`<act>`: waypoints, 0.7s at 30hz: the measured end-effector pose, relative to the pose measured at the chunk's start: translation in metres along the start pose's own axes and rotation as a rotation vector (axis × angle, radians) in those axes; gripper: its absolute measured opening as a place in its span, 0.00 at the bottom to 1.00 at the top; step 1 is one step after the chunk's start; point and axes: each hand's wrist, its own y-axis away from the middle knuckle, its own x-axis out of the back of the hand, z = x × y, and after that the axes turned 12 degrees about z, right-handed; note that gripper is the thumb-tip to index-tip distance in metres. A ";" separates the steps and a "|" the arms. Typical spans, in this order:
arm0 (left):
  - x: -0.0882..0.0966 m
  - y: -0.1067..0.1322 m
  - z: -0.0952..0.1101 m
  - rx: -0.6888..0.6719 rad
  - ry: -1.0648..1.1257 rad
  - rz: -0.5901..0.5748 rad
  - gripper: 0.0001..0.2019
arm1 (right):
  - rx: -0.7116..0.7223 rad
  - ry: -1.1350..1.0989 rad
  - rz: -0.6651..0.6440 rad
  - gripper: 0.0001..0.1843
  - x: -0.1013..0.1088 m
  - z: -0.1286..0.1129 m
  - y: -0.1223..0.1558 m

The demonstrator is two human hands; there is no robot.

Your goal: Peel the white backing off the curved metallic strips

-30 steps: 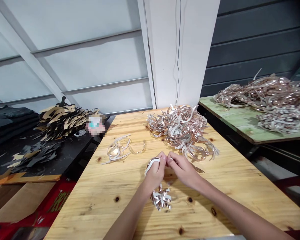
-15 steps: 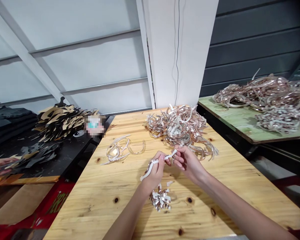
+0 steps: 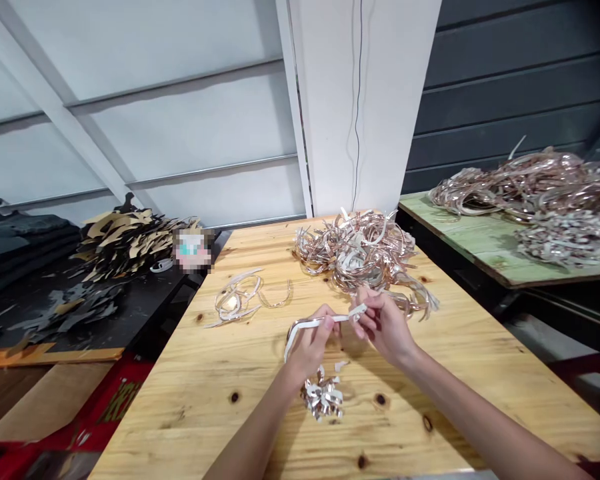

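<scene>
A narrow strip [image 3: 307, 325], white on one face and shiny rose-gold on the other, stretches between my two hands above the wooden table [image 3: 190, 400]. My left hand [image 3: 314, 343] is closed on its middle, with the loose part hanging over the back of the hand to the left. The fingers of my right hand [image 3: 380, 323] pinch its other end. Under my wrists lies a small heap of short curled cut pieces [image 3: 323, 395], with one loose scrap beside it. A large tangle of similar strips [image 3: 360, 250] sits just beyond my right hand.
A few loose strips [image 3: 237, 297] lie left on the table. The black table [image 3: 105, 333] at left bears dark and tan scrap piles [image 3: 130, 237] and stacked dark material [image 3: 20, 247]. At right, a green table [image 3: 480, 243] carries more bundled strips [image 3: 540, 183].
The strip between my hands is now straighter and longer, and my right hand has shifted slightly right. Another person's hand at the far left has gone out of view.
</scene>
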 end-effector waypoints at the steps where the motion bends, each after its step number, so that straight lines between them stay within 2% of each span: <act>1: -0.002 0.000 -0.001 0.022 0.033 -0.043 0.23 | 0.005 0.054 -0.044 0.14 0.000 0.003 0.001; 3: -0.007 0.000 -0.001 0.071 0.088 -0.098 0.24 | -0.013 0.122 -0.120 0.13 -0.001 0.007 0.003; 5: -0.009 0.000 -0.001 0.097 0.090 -0.103 0.24 | -0.056 0.101 -0.137 0.13 -0.002 0.006 0.003; 8: -0.007 -0.001 -0.002 0.070 -0.008 -0.068 0.24 | -0.134 -0.047 -0.083 0.15 -0.005 0.000 0.002; 14: -0.002 -0.004 -0.003 0.027 -0.138 -0.085 0.22 | -0.232 -0.253 0.032 0.17 -0.002 -0.009 -0.003; 18: -0.002 -0.007 0.000 -0.004 -0.234 -0.065 0.21 | -0.214 -0.309 0.117 0.16 0.002 -0.012 -0.006; 21: -0.001 -0.007 0.001 -0.033 -0.279 -0.013 0.21 | -0.147 -0.232 0.204 0.15 0.002 -0.010 -0.007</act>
